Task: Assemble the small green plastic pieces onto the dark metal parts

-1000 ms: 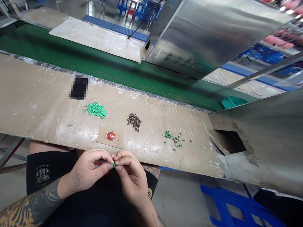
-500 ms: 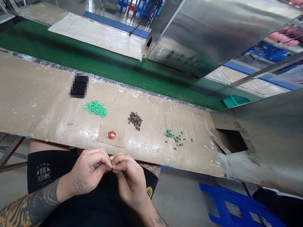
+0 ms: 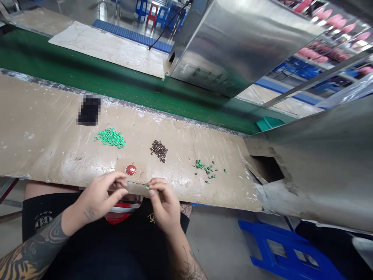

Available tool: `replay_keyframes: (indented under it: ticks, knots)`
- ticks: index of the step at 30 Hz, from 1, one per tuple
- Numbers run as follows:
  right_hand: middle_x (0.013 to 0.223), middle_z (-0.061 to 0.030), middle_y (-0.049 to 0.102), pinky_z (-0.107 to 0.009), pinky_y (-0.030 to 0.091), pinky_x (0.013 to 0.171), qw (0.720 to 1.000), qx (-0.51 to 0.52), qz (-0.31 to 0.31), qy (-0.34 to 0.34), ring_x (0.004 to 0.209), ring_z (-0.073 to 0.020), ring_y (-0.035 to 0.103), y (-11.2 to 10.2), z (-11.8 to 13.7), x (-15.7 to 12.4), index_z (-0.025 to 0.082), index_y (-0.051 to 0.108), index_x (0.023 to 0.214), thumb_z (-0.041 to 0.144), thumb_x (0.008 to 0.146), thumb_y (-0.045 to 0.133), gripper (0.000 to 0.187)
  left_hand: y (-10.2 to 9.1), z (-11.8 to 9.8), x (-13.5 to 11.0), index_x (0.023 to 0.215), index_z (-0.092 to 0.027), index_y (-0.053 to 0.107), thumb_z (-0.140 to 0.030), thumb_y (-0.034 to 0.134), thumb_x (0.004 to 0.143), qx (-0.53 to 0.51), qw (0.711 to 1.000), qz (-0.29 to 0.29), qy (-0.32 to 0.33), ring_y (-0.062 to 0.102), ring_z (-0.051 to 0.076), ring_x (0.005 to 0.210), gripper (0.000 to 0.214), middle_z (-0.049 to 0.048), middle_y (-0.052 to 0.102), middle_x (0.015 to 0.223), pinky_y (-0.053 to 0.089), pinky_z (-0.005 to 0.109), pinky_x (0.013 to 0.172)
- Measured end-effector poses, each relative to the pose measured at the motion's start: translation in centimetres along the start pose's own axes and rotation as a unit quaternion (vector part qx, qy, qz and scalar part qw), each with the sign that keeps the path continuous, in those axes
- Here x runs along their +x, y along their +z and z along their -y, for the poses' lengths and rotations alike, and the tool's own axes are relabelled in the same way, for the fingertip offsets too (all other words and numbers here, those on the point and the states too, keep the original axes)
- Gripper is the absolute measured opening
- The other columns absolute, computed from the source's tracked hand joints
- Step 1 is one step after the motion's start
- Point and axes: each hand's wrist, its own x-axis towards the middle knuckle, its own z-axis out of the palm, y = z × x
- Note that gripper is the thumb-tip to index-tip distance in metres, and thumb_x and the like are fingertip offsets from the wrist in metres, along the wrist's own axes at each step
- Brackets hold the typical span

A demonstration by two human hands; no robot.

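My right hand (image 3: 163,200) pinches a tiny green piece (image 3: 147,188) between thumb and forefinger at the near edge of the worn brown worktop (image 3: 43,140). My left hand (image 3: 99,196) hovers just left of it with its fingers curled loosely and apart, holding nothing that I can see. On the worktop lie a heap of green pieces (image 3: 110,137), a heap of small dark pieces (image 3: 159,150), a scatter of assembled green-and-dark pieces (image 3: 207,170) and a small red round cap (image 3: 131,169) on a cardboard patch. A red object (image 3: 119,213) lies in my lap.
A green conveyor belt (image 3: 122,83) runs behind the worktop. A big metal housing (image 3: 239,42) hangs over it, and a metal chute with a square hole (image 3: 268,168) is at the right. A blue plastic stool (image 3: 279,252) stands on the floor. A dark blurred object (image 3: 89,111) lies far left.
My hands were pressed together on the green piece and have come apart. The left hand has let go and opened, and the right hand has lifted the piece toward the worktop edge.
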Motion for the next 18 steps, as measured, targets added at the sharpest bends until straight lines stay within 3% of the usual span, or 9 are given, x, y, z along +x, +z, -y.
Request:
replay_keyframes:
  ticks: [3, 6, 8, 11, 14, 18]
  knots:
    - [0.091, -0.0074, 0.070, -0.039, 0.057, 0.082, 0.973, -0.228, -0.018, 0.027, 0.089, -0.0225, 0.068, -3.9, -4.7, 1.5, 0.022, 0.063, 0.090, 0.026, 0.096, 0.051, 0.014, -2.2, 2.7, 1.1, 0.114, -0.021, 0.063, -0.036, 0.063, 0.094, 0.017, 0.995, -0.084, -0.051, 0.072, 0.021, 0.092, 0.024, 0.0046, 0.075, 0.098, 0.057, 0.030, 0.086]
    - [0.092, -0.0131, 0.070, -0.049, 0.053, 0.086, 0.946, -0.308, -0.080, 0.063, 0.091, -0.0287, 0.065, -7.5, -8.4, 3.1, 0.018, 0.065, 0.090, 0.028, 0.092, 0.053, 0.016, -4.0, 5.8, 2.2, 0.114, -0.020, 0.064, -0.042, 0.064, 0.093, 0.054, 0.982, -0.167, -0.076, 0.072, 0.022, 0.092, 0.031, 0.0055, 0.074, 0.097, 0.056, 0.031, 0.086]
    - [0.102, -0.0184, 0.069, -0.055, 0.049, 0.092, 0.928, -0.339, -0.133, 0.078, 0.098, -0.0314, 0.062, -8.5, -9.5, 4.0, 0.015, 0.066, 0.098, 0.028, 0.092, 0.050, 0.022, -4.6, 7.3, 2.9, 0.114, -0.019, 0.065, -0.044, 0.063, 0.091, 0.095, 0.969, -0.210, -0.091, 0.072, 0.022, 0.087, 0.033, 0.0053, 0.075, 0.095, 0.057, 0.031, 0.082]
    - [0.107, -0.0186, 0.070, -0.052, 0.047, 0.096, 0.917, -0.361, -0.152, 0.079, 0.101, -0.0307, 0.062, -7.6, -9.7, 5.2, 0.014, 0.068, 0.102, 0.027, 0.094, 0.049, 0.024, -4.7, 8.6, 3.5, 0.112, -0.019, 0.067, -0.044, 0.061, 0.090, 0.142, 0.957, -0.233, -0.100, 0.071, 0.020, 0.081, 0.034, 0.0043, 0.075, 0.092, 0.057, 0.030, 0.078]
    - [0.098, -0.0142, 0.072, -0.045, 0.050, 0.092, 0.921, -0.363, -0.123, 0.071, 0.096, -0.0282, 0.063, -5.6, -9.1, 6.4, 0.016, 0.069, 0.095, 0.025, 0.095, 0.050, 0.021, -4.7, 8.8, 3.5, 0.112, -0.020, 0.068, -0.044, 0.060, 0.090, 0.170, 0.958, -0.211, -0.090, 0.071, 0.020, 0.080, 0.034, 0.0040, 0.076, 0.093, 0.057, 0.029, 0.076]
    - [0.100, -0.0156, 0.071, -0.042, 0.052, 0.090, 0.923, -0.367, -0.099, 0.062, 0.097, -0.0273, 0.064, -3.7, -8.3, 7.5, 0.013, 0.069, 0.103, 0.019, 0.098, 0.045, 0.025, -4.9, 8.7, 3.3, 0.110, -0.023, 0.069, -0.046, 0.059, 0.089, 0.191, 0.959, -0.187, -0.093, 0.071, 0.021, 0.081, 0.033, 0.0031, 0.076, 0.093, 0.057, 0.031, 0.077]
